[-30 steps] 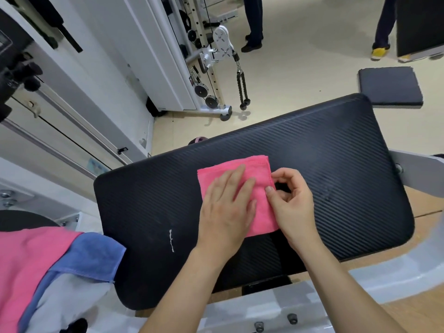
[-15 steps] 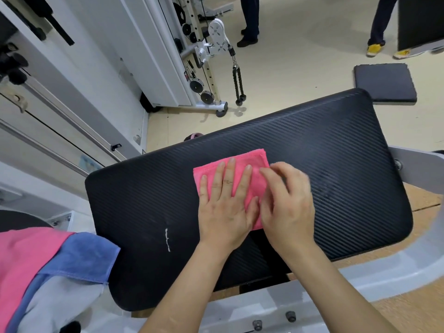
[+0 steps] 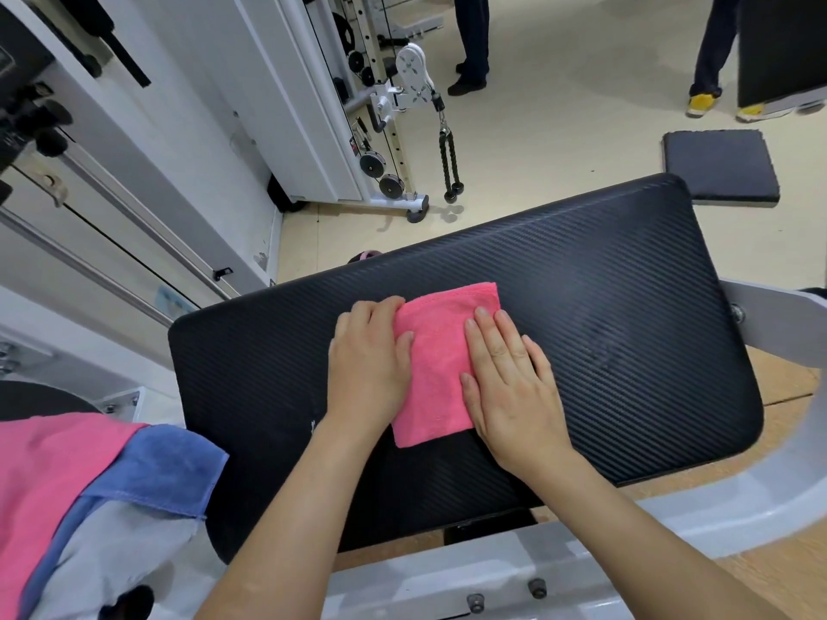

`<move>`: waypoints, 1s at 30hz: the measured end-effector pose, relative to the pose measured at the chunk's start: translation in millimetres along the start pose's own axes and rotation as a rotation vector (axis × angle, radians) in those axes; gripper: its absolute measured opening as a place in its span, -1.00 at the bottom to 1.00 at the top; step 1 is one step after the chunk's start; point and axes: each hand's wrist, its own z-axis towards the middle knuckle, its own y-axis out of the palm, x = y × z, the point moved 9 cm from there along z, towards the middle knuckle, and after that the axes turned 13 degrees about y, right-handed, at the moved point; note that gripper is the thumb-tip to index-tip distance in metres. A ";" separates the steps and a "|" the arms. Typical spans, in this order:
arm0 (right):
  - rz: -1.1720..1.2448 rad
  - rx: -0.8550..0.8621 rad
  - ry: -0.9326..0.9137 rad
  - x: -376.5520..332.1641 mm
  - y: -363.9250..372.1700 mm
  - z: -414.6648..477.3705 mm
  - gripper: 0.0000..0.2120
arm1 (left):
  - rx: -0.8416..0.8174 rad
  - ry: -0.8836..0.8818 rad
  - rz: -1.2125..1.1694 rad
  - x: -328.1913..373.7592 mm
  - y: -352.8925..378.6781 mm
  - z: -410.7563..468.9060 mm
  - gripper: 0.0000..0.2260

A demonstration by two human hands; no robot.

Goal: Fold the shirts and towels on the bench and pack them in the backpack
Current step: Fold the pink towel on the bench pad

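Pink towel (image 3: 441, 373), seemingly one; two hands (image 3: 369, 364) (image 3: 510, 396)

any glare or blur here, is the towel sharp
Head view: soft sheen on the bench pad right of the pink towel; towel, left hand and right hand sharp; grey frame at lower right smeared; wide angle bows the pad's edges.

No legible text or labels

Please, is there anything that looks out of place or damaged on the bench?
Nothing is spilled or broken. The bench pad has a small white scuff beside the left hand. The pink towel lies a little crooked to the pad's edges, and the cloth pile at lower left lies unfolded.
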 end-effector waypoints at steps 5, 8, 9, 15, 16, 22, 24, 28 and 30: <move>0.015 0.005 0.003 -0.7 -1.9 0.4 -0.48 | -0.221 -0.009 0.040 11.7 -1.9 29.1 -0.68; 0.043 -0.016 0.008 -1.7 -3.1 0.8 -0.49 | -0.323 0.012 -0.003 27.9 2.5 47.1 -0.69; 0.055 -0.025 0.006 -2.0 -3.6 1.1 -0.49 | -0.359 0.027 -0.007 34.3 5.8 52.5 -0.68; 0.664 -0.142 0.141 17.6 -19.0 10.8 -0.35 | -0.400 0.060 -0.125 41.6 10.1 56.3 -0.83; 0.806 -0.175 0.209 23.4 -24.5 13.7 -0.27 | -0.391 0.064 -0.183 40.4 7.3 51.3 -0.86; 1.102 -0.872 0.300 17.6 -43.0 26.4 -0.53 | -0.293 0.025 -0.748 46.0 -36.2 13.7 -0.82; 1.034 -0.908 0.259 11.4 -58.6 36.5 -0.75 | -0.236 -0.014 -0.821 37.2 -48.7 5.5 -0.70; 0.539 -0.445 -0.054 -17.1 -119.9 68.6 -0.84 | -0.086 0.034 -0.667 26.4 -71.3 1.3 -0.50; 0.311 -0.115 -0.290 -45.8 -153.0 61.7 -0.78 | 0.059 0.194 -0.460 35.7 -92.2 -5.6 -0.54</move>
